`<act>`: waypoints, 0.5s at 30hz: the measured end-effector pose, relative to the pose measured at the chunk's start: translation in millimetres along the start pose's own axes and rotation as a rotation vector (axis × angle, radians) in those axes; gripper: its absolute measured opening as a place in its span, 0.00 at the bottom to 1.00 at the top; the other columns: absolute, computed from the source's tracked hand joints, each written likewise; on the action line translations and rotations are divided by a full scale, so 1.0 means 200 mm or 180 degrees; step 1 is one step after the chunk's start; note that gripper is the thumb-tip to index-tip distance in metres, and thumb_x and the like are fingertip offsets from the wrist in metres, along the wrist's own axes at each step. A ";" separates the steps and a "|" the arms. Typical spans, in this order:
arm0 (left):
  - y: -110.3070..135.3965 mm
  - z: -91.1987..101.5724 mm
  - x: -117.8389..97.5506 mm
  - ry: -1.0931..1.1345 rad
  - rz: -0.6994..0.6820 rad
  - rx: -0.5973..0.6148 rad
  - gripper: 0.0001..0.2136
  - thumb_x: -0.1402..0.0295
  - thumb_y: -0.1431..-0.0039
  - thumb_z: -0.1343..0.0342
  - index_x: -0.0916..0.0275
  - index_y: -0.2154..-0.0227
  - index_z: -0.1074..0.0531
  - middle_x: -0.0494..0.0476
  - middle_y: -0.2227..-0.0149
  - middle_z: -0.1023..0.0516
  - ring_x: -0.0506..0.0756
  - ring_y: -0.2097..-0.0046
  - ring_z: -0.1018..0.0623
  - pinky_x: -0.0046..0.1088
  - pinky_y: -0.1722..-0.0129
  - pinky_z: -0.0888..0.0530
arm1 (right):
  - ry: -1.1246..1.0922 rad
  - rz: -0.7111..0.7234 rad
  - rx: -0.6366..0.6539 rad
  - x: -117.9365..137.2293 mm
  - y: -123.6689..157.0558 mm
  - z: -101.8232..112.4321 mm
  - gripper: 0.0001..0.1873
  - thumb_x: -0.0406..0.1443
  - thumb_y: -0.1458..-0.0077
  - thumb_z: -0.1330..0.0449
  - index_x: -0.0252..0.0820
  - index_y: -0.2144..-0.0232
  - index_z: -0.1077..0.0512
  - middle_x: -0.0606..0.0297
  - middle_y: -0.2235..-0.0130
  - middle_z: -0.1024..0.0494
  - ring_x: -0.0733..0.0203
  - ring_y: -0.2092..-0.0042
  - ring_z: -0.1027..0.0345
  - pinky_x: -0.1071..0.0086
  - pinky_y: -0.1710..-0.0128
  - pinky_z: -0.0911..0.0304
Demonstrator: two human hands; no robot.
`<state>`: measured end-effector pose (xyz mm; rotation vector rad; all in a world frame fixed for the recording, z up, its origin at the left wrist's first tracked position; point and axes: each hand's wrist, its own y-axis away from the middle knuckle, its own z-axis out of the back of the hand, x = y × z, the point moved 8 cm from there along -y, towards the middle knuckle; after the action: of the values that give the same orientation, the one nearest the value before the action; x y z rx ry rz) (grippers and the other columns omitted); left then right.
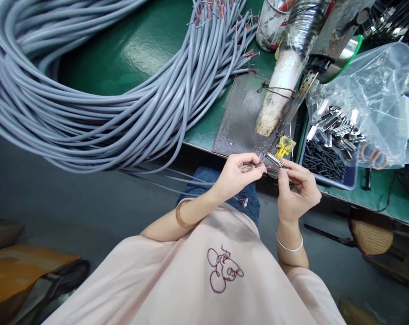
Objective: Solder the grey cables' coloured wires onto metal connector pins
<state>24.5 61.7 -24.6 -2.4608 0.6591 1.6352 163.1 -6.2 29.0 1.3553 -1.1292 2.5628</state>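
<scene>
My left hand (240, 174) is closed, pinching the thin coloured wires (261, 163) at the end of a grey cable. Between the fingertips of my right hand (297, 187) is a small metal multi-pin connector (274, 160), held close to the wire ends. Whether a wire touches the connector I cannot tell. Just above it, a soldering iron tip (278, 132) points down beside a yellow piece (285, 146) on a dark metal plate (238, 117). Another connector (245, 202), with wires attached, lies over my lap.
A large bundle of grey cables (123, 113) covers the left of the green table (150, 49). At right, a blue bin (351, 180) holds black sleeves (323, 160) and metal connectors (340, 126), beside a clear plastic bag (377, 90). A wrapped white tube (282, 76) slants above the plate.
</scene>
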 end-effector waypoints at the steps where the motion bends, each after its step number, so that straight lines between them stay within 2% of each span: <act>1: -0.01 0.01 0.00 -0.0029 -0.0057 -0.0073 0.10 0.65 0.49 0.33 0.67 0.75 0.26 0.53 0.73 0.25 0.47 0.70 0.29 0.22 0.68 0.31 | -0.0010 0.0013 0.0038 0.00 0.00 -0.01 0.06 0.29 0.44 0.34 0.44 0.65 0.26 0.65 0.59 0.16 0.58 0.57 0.19 0.66 0.62 0.24; 6: -0.03 0.02 -0.01 -0.0146 -0.0269 -0.0276 0.08 0.68 0.48 0.36 0.67 0.76 0.28 0.52 0.74 0.27 0.46 0.72 0.31 0.22 0.70 0.33 | -0.0009 0.0121 0.0279 -0.01 0.01 -0.07 0.07 0.28 0.44 0.35 0.44 0.65 0.26 0.62 0.55 0.16 0.57 0.54 0.19 0.62 0.54 0.23; 15: -0.06 0.02 -0.07 -0.0492 -0.0464 -0.0321 0.11 0.68 0.46 0.39 0.64 0.78 0.35 0.47 0.77 0.38 0.44 0.75 0.40 0.23 0.76 0.44 | 0.0148 0.0464 0.0249 0.04 -0.04 -0.09 0.08 0.27 0.45 0.35 0.44 0.67 0.28 0.63 0.56 0.16 0.59 0.57 0.20 0.64 0.57 0.23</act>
<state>21.7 78.2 -14.8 -2.3532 0.3767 1.8181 148.4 8.8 33.1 1.2655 -1.1735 2.7520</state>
